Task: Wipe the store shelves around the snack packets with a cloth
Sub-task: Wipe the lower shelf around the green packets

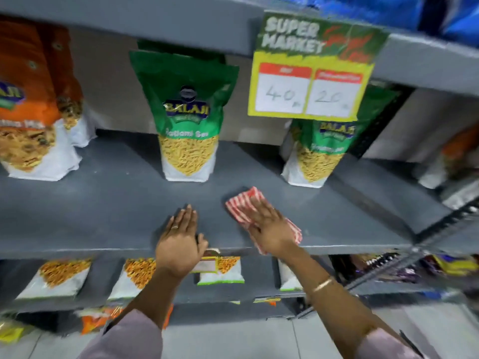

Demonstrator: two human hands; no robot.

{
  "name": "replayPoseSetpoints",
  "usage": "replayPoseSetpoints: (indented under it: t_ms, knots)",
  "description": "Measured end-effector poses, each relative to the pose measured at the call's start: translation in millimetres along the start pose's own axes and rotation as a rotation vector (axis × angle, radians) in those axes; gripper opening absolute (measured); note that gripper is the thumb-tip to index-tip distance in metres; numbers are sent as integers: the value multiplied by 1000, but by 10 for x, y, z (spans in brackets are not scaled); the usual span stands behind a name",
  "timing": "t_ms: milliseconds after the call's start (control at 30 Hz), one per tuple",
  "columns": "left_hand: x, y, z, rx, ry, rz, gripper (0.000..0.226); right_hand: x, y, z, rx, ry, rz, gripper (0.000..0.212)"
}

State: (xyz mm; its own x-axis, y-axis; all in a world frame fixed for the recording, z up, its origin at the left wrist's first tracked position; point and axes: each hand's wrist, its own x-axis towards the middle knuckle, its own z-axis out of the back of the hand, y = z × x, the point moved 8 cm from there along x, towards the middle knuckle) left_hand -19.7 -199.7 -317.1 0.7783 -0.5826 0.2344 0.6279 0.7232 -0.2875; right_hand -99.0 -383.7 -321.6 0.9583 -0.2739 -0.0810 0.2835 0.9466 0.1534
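Note:
A red-and-white striped cloth (242, 203) lies on the grey shelf (103, 203), pressed flat under my right hand (269, 229). My left hand (180, 242) rests palm down on the shelf's front edge, fingers together, holding nothing. Behind the hands stands a green snack packet (188, 112) upright at the middle. A second green packet (318, 149) stands to the right, partly hidden by a price sign. Orange packets (28, 104) stand at the far left.
A green and yellow price sign (311, 68) hangs from the upper shelf (155, 19). More snack packets (64, 275) lie on the lower shelf. A black shelf upright (440, 229) runs down on the right. Grey floor tiles (259, 340) show below.

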Motion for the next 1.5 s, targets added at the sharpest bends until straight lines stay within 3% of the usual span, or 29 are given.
replayPoseSetpoints:
  t_ms: [67,133,200,333,467,567,733,800,900,1033,1100,1267,1500]
  knots:
    - [-3,12,-16,3,17,7,58,-165,-553,71,-50,-35,-163,72]
    - [-10,29,-43,7,32,15,59,-336,-1138,162,-13,-34,-472,61]
    - [-11,46,-55,17,52,35,60,-438,-1339,270,7,-10,-656,68]
    - [-7,-2,-68,13,82,68,61,-62,-337,266,-159,22,-287,91]
    - [32,-291,-23,26,55,24,61,81,137,52,-64,96,-150,62]
    - [79,-624,9,40,18,2,61,-88,-361,204,-98,92,-208,61]
    - [141,-1368,-200,64,30,6,60,-418,-1492,422,3,43,-481,85]
    - [181,-1717,-367,41,54,11,59,-390,-1498,368,-42,74,-346,96]
    - [273,-2196,-609,33,85,13,66,-457,-1546,287,-84,96,-107,80]
    - [273,-2616,-846,89,131,-6,64,-719,-2322,400,0,6,-243,63]
    - [251,-2692,-911,106,156,5,66,-812,-2493,411,33,1,-186,54]
    - [288,-2692,-937,110,144,13,83,-803,-2481,410,10,75,-13,52]
    - [283,-2654,-975,102,123,-16,83,-283,-3098,382,32,-61,-195,57]
